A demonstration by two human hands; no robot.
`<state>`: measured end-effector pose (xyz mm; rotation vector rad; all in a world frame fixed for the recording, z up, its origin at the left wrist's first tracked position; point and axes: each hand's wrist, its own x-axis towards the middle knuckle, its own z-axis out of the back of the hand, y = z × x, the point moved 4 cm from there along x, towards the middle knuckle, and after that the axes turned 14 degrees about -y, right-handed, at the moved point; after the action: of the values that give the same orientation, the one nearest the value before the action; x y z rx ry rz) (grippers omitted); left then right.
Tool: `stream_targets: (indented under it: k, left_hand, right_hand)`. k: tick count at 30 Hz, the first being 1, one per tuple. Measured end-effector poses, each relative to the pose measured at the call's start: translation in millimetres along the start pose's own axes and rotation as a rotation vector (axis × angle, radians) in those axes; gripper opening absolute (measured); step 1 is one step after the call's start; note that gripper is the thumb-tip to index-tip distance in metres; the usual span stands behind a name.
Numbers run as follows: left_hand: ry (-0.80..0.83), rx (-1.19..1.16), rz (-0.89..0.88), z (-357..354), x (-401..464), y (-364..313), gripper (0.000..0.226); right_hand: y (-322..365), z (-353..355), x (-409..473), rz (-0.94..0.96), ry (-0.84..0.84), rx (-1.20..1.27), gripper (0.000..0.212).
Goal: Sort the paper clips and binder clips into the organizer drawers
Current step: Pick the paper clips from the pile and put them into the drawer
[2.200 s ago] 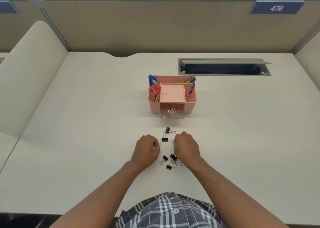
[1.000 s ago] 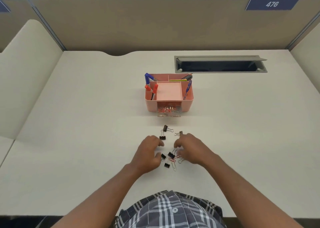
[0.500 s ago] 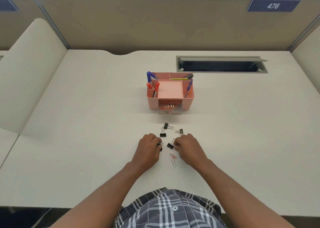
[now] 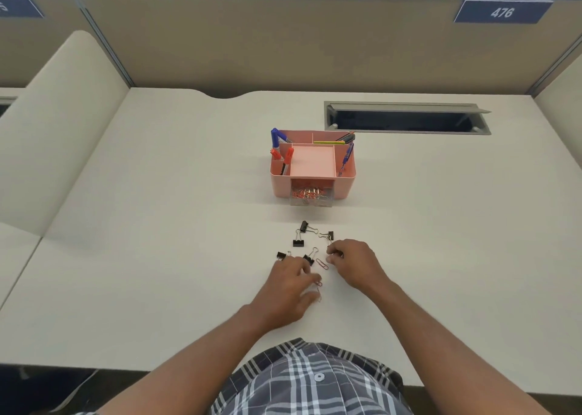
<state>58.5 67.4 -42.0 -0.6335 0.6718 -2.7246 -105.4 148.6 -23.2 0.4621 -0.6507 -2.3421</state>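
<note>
The clear drawer (image 4: 311, 197) of the pink organizer (image 4: 312, 168) at mid-desk already holds paper clips. Five binder clips (image 4: 298, 242) and a few paper clips (image 4: 322, 263) remain loose nearer the front edge. The left hand (image 4: 291, 285) lies spread over them; whether the curled right hand (image 4: 352, 261) holds anything, I cannot tell.

The left hand (image 4: 291, 284) now lies lower, its fingers (image 4: 310, 277) spread over two paper clips (image 4: 318, 284), leaving a binder clip (image 4: 281, 254) on the desk (image 4: 157, 257) beyond it. The right hand (image 4: 351, 261) is shifted right, exposing a red paper clip (image 4: 322, 263) beside another binder clip (image 4: 309, 258).
</note>
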Motion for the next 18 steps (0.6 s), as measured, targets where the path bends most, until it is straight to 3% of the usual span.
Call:
stream_targets:
  k: [3, 7, 14, 18]
  left_hand:
    - [0.058, 0.048, -0.062, -15, -4, -11, 0.024]
    - [-0.011, 0.117, -0.071, -18, 2, -7, 0.005]
    - [-0.072, 0.198, 0.033, -12, 10, 10, 0.017]
    - [-0.102, 0.218, 0.081, -8, 13, 11, 0.012]
  right_hand:
    - [-1, -5, -4, 0.058, 0.020, -0.078, 0.014]
    - [5, -13, -9, 0.123, -0.017, -0.134, 0.014]
    - [11, -24, -8, 0.220, -0.038, -0.233, 0.011]
    - [15, -27, -6, 0.256, -0.007, -0.341, 0.011]
